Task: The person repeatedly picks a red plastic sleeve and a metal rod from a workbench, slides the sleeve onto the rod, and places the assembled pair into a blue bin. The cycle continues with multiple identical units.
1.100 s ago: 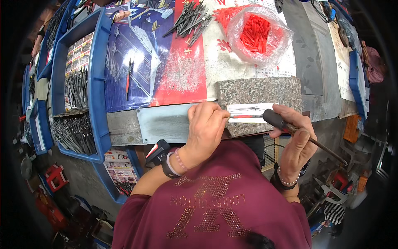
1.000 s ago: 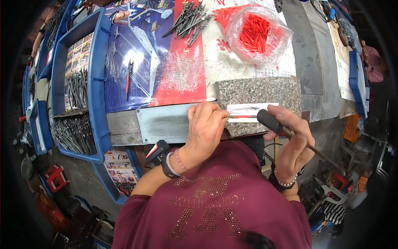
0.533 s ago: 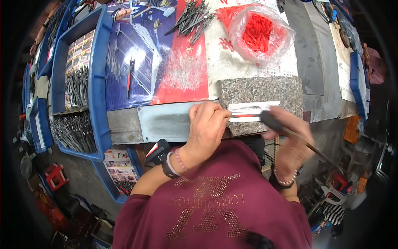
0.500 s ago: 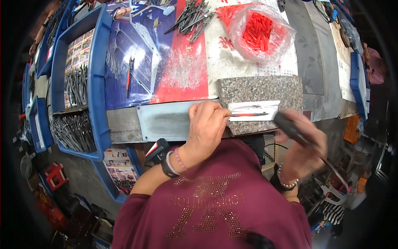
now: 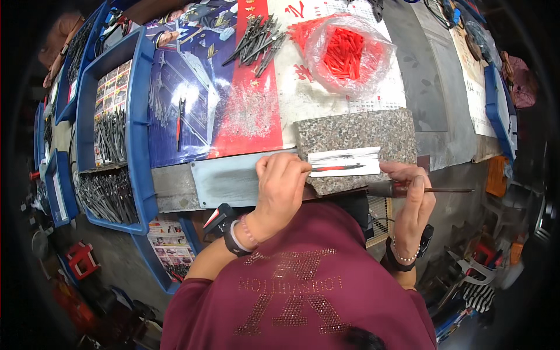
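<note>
My left hand point(image 5: 281, 188) pinches the left end of a slim red-and-black stick-like part point(image 5: 339, 168). The part lies along a white pad point(image 5: 371, 155) on a speckled granite block point(image 5: 356, 129). In my right hand point(image 5: 416, 198) is a screwdriver point(image 5: 382, 189), held by its dark handle with the long shaft pointing right, away from the pad. The fingertips of that hand are at the pad's right end; whether they touch it I cannot tell. Dark streaks mark the pad above the part.
A clear plastic bag point(image 5: 379, 64) of red pieces point(image 5: 345, 53) stands beyond the block. Left of it lies a pile of dark parts point(image 5: 256, 44). Another red-and-black part point(image 5: 179, 125) rests on the blue sheet. A blue bin point(image 5: 140, 128) holding many dark parts borders the left side.
My right hand has lowered toward the block's right end, and the screwdriver has swung level, its shaft now pointing right. My left hand keeps its pinch on the part.
</note>
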`<control>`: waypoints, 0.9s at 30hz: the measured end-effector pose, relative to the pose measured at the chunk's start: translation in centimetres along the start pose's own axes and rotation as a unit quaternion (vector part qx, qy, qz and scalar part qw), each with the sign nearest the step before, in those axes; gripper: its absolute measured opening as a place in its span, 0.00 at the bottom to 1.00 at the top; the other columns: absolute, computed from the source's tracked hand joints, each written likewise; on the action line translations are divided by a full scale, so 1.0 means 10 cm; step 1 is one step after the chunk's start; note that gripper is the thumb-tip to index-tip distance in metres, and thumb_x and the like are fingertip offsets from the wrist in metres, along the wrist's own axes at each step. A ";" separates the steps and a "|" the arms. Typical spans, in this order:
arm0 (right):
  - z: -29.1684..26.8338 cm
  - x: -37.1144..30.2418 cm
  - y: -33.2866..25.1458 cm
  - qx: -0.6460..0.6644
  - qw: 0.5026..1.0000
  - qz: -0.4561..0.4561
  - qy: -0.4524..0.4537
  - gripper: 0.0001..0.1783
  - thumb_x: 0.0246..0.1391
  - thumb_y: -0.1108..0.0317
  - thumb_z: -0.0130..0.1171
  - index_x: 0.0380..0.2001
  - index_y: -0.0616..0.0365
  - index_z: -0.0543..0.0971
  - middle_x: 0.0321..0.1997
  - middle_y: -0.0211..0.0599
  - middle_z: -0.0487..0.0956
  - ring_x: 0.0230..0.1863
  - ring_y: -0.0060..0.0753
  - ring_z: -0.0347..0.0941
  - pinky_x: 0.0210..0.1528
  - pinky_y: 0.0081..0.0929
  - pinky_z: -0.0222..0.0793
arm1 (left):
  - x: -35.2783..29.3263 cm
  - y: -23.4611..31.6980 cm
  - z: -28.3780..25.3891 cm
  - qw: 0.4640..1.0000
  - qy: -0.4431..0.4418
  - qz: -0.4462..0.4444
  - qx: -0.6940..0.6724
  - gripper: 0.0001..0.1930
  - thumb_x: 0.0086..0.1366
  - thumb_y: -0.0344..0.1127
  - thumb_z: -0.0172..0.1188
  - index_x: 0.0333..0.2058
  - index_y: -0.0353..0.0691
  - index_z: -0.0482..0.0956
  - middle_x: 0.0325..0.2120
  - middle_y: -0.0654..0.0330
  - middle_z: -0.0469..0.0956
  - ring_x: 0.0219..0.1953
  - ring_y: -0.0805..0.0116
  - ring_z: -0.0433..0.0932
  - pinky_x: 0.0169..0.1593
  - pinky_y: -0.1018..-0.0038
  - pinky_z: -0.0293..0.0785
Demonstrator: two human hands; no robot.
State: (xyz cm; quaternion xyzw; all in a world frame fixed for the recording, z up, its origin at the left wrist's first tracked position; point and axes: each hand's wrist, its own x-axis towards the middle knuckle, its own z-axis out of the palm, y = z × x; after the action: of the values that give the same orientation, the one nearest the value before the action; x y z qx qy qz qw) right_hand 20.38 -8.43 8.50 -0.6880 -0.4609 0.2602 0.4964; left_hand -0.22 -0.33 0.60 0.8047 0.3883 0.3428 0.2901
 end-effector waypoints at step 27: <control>0.68 -0.03 -0.12 0.337 0.910 0.174 -0.169 0.09 0.60 0.73 0.58 0.43 0.65 0.74 0.30 0.31 0.78 0.26 0.14 0.72 0.26 0.13 0.67 | 0.08 0.40 -0.49 0.887 -0.152 -0.183 -0.397 0.14 0.70 0.26 0.48 0.53 0.32 0.63 0.34 0.56 0.78 0.35 0.72 0.78 0.42 0.76 0.74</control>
State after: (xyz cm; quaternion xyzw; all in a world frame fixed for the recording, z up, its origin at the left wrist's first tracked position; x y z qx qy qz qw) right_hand 14.24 -5.62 7.05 -0.4952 -0.2957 0.5947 0.5600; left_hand -2.02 -0.80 6.70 0.5798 0.3110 0.2823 0.6982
